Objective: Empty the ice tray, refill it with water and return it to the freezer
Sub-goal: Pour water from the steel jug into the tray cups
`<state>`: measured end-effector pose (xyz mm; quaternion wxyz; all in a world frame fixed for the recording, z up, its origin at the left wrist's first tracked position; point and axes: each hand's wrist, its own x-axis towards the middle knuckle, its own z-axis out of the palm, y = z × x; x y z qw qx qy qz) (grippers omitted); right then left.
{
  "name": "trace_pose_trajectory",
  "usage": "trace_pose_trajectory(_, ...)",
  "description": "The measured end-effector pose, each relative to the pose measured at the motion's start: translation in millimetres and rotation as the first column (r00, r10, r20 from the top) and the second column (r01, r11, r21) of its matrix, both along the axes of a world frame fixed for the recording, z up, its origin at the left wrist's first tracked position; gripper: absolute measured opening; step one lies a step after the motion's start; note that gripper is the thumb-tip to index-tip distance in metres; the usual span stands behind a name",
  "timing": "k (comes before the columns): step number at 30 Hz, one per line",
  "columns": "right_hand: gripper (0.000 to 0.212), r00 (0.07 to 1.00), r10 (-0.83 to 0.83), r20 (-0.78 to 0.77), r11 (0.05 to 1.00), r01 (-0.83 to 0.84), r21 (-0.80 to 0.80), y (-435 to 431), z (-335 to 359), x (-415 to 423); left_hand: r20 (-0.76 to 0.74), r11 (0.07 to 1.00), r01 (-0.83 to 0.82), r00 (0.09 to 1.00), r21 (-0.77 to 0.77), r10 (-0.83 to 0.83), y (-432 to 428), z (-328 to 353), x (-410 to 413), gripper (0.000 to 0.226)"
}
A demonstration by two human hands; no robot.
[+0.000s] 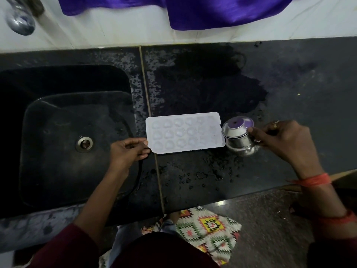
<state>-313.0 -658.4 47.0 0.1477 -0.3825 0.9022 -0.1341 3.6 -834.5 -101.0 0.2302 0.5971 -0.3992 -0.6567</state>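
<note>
While the ice tray [184,132] lies flat on the dark wet counter [289,84], just to the right of the sink [58,132], its long axis runs from left to right, across the front of the person. At the left short end the left hand [128,151] pinches the tray's corner tab between the thumb and the curled fingers [144,150], so this hand holds the tray steady. At the right short end stands a small steel cup [238,135], touching or almost touching the tray's edge; I cannot tell which. The right hand [280,138] grips this cup from its right side, the fingers pressed on the cup wall and the thumb near the rim.

The cavities of the tray look shiny, but it is too pale to say if they hold water, ice or nothing. I judge that the step in hand is the refilling, with the cup as the pouring vessel.

The relation that matters is this: the cup is at the right end of the tray, and the cavities stretch away from it toward the left hand. So a pour would need to begin at the near right cavities and travel leftward along the long axis, with the right hand doing the moving. A risk is spilling over the low rim onto the already wet counter
</note>
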Motion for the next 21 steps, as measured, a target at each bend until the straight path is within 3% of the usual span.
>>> trace_pose_trajectory(21,0.043,1.000,0.015,-0.024,0.999,-0.014,0.046,5.2,-2.6,-2.9,0.002,1.000,0.004,1.000,-0.006,-0.004,-0.7,2.1,0.3,0.004)
